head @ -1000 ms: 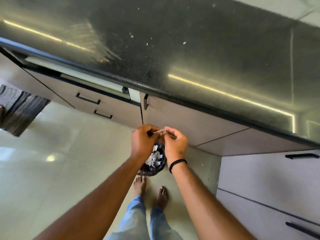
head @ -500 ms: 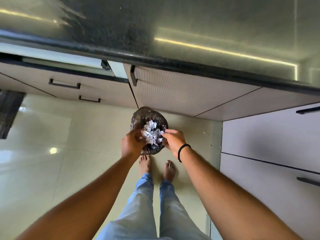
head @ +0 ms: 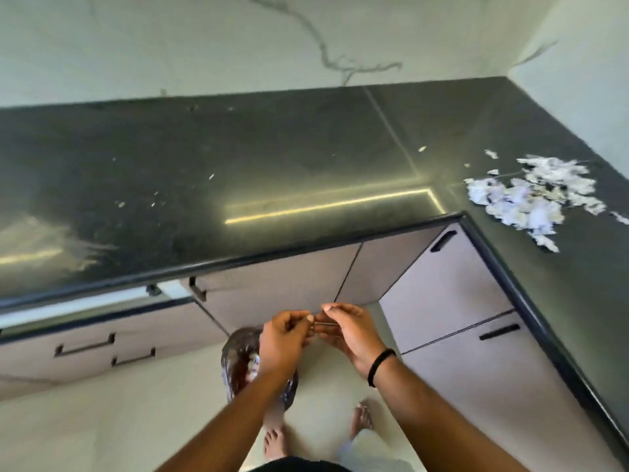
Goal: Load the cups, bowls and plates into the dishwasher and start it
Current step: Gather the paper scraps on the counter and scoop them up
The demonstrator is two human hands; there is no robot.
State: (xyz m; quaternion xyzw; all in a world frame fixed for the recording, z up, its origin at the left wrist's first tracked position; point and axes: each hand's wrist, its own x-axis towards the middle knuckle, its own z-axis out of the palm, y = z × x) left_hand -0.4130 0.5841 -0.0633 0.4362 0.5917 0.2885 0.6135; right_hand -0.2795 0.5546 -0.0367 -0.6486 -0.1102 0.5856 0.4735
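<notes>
Here, both hands meet below table (head: 306, 185) edge. Left hand (head: 284, 338) grip curled, fingertips pinching thin small item, too blurred to name. Right hand (head: 350, 330) fingers half curled at same spot; whether its grip is on item, cannot tell. Dark plastic bag (head: 238, 362) with white scraps inside under left wrist. Pile of torn white paper (head: 531, 195) on table at right. Black band (head: 379, 366) on right wrist. Cups, bowls, plates, dishwasher not seen.

Dark, glossy L-shaped tabletop (head: 272, 172), heap of torn white paper scraps (head: 531, 195) on right wing, stray flecks (head: 156, 202) scattered leftward.
</notes>
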